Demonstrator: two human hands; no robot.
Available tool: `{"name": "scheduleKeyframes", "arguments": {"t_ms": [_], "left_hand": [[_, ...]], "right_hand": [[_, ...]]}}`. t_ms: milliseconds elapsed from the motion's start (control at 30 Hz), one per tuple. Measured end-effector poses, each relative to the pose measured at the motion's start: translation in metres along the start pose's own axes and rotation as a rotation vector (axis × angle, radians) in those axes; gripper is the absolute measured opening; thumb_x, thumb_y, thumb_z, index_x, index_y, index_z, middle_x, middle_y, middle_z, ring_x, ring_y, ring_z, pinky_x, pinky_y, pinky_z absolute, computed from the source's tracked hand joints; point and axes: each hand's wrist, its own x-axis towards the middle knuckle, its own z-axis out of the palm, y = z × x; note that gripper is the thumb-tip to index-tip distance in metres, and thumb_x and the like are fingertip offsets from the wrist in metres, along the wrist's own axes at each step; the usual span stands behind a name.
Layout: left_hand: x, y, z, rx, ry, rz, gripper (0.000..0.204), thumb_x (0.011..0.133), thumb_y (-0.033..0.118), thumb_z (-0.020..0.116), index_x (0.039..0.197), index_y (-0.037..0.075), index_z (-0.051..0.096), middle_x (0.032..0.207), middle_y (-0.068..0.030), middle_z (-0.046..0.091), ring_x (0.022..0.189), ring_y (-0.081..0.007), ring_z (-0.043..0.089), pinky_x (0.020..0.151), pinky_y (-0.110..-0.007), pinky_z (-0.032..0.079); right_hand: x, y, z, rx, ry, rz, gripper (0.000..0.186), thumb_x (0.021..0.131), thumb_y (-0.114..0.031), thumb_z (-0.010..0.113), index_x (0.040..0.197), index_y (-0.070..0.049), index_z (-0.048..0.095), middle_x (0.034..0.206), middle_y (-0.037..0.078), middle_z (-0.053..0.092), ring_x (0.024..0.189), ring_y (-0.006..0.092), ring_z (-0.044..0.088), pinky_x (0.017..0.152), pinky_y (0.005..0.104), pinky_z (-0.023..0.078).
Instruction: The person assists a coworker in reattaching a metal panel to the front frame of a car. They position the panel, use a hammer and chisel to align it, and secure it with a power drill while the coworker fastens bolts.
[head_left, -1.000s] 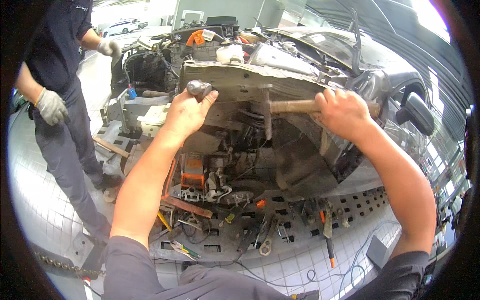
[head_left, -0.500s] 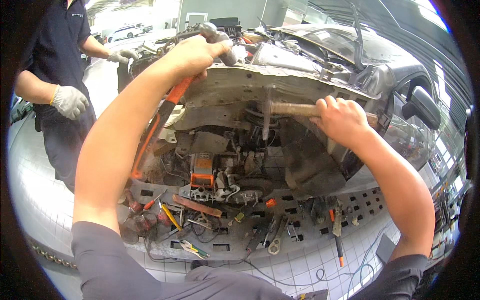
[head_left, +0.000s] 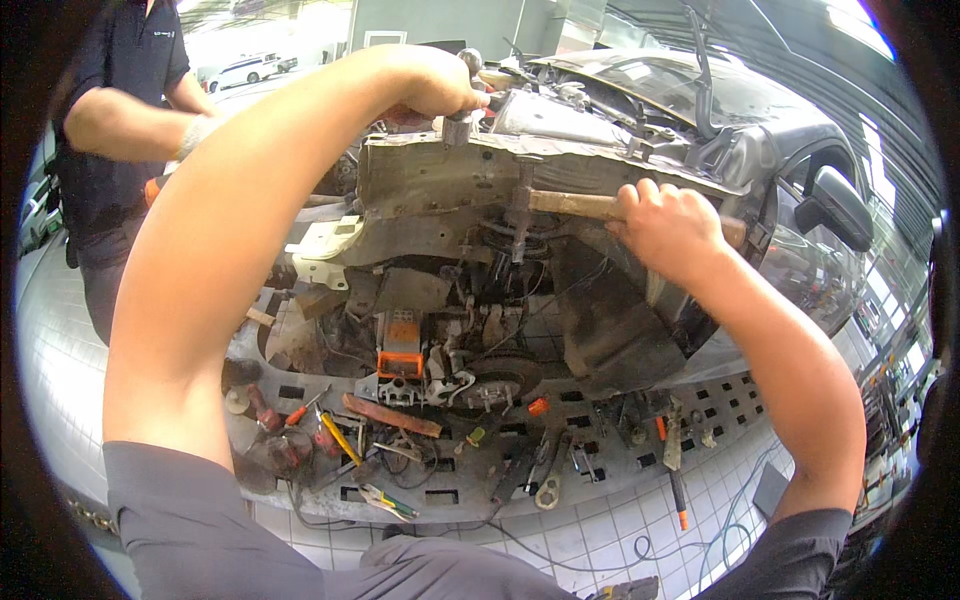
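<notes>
My left hand [head_left: 435,85] is closed around a hammer near its head. The steel hammer head [head_left: 462,115] is at the upper edge of the bare metal fender panel [head_left: 420,180]; my hand and forearm hide most of its handle. My right hand [head_left: 675,228] grips a wooden-handled hammer [head_left: 575,204], its handle lying roughly level. The narrow metal head of that hammer [head_left: 521,215] stands upright in front of the panel; whether it touches the metal I cannot tell.
Below the panel stands an orange and grey jack-like device [head_left: 401,345]. Hand tools, including a yellow-handled one [head_left: 341,437] and a wrench [head_left: 549,485], lie on the perforated metal platform [head_left: 440,495]. A co-worker's arm [head_left: 135,128] is at left. A side mirror [head_left: 842,208] juts out at right.
My left hand has moved right, bringing the hammer head upright at the panel edge. My right hand has shifted slightly left with its hammer. The co-worker's arm has swung up toward my forearm.
</notes>
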Motion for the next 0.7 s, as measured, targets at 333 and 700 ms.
{"name": "scheduleKeyframes", "arguments": {"t_ms": [333,700], "left_hand": [[0.040,-0.025,0.009,-0.025,-0.071,-0.030,0.052,0.095,0.051,0.046,0.094,0.002,0.065,0.065,-0.0083,0.056,0.056,-0.0215,0.052,0.058,-0.040,0.044],[-0.010,-0.022,-0.041,-0.188,-0.034,-0.095,0.028,0.086,0.037,0.059,0.083,0.010,0.065,0.073,-0.0048,0.057,0.060,-0.0173,0.049,0.051,-0.036,0.039]], "right_hand": [[-0.097,-0.107,0.019,0.528,-0.327,-1.145,0.019,0.088,-0.023,0.052,0.084,-0.006,0.059,0.076,0.010,0.064,0.067,0.0230,0.066,0.057,0.0380,0.055],[-0.018,-0.023,-0.004,-0.015,0.018,-0.217,0.038,0.081,-0.046,0.063,0.086,-0.009,0.057,0.076,0.006,0.060,0.067,0.0220,0.064,0.057,0.0340,0.051]]}}
